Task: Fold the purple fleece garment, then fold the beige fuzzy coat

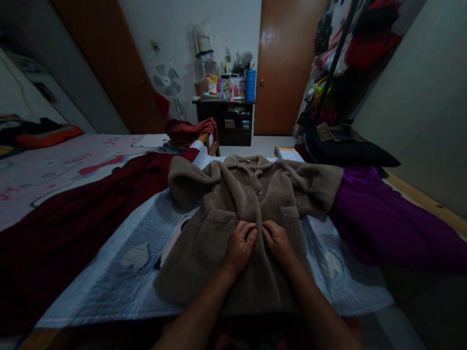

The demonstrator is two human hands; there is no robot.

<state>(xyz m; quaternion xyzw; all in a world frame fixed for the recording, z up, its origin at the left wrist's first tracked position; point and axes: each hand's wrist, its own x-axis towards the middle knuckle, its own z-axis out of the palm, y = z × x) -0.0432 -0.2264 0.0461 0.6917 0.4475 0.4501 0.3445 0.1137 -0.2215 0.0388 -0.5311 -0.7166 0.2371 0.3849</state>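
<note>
1. Grip: left hand (240, 247) and right hand (278, 242) appear to pinch the coat (248, 206) at its front opening; fingertips are partly hidden.
2. Handling: plush fabric, likely soft, limp, bulky, not slippery or fragile. Hold by front edges or shoulders.
3. Orientation: collar (248, 159) far, hem near; long axis runs near to far, sleeves spread sideways.
4. Location: front up on the light quilt (109, 272), between dark red cloth (91, 199) and purple cloth (386, 226).

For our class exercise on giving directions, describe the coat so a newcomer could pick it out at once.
Find the pale blue sheet in the foreground. On it lies a spread coat, left hand and right hand at its front. Fuzzy grey-brown fabric sets it apart from the dark red cloth to its left and purple cloth to its right.
</note>
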